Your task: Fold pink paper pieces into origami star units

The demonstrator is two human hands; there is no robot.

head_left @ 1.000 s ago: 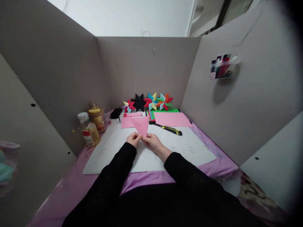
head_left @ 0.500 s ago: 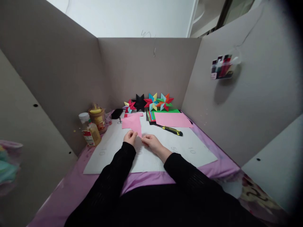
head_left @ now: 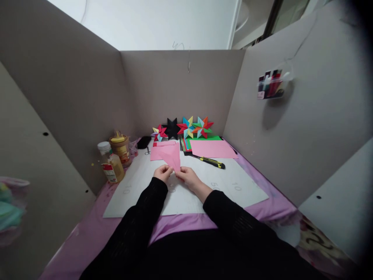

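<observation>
As I watch from afar, the left hand point(head_left: 163, 172) and the right hand point(head_left: 187, 176) both pinch the lower tip of the tapering pink paper point(head_left: 174, 160) between thumb and fingers, over the white sheet point(head_left: 186, 204), probably to steady that narrow end. The black-and-yellow cutter point(head_left: 213, 162) lies beyond them to the right, presumably placed so as not to crowd them.

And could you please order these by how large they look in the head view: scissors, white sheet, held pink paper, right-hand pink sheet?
1. White sheet
2. Right-hand pink sheet
3. Held pink paper
4. Scissors
</observation>
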